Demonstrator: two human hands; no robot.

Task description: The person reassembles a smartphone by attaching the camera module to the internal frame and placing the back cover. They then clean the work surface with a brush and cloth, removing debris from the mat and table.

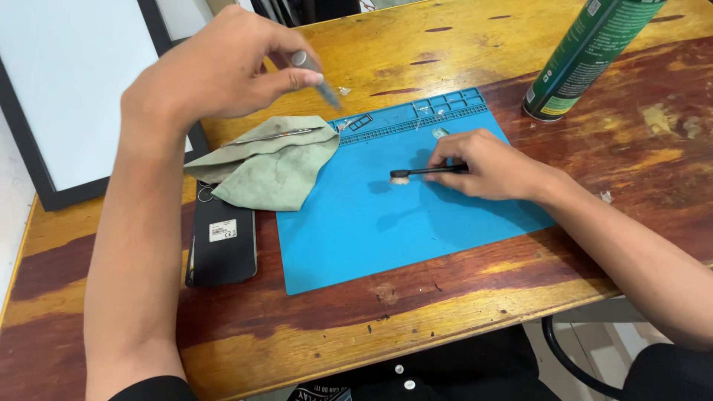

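**benchnewb:** What stage is this?

**matfan:** Looks like cleaning prep to me. The right hand (486, 165) is pinched around a black brush (428, 171), bristles down on the blue work mat (371, 230). The left hand (215, 74) is raised above the green cloth (275, 160), fingers closed on a thin tool (316, 78) — blurred, so I can't name it.

**benchnewb:** And the phone?

**matfan:** The dark phone (223, 241) lies face down just left of the mat, partly under the cloth. My guess — the next move needs a steady hand.
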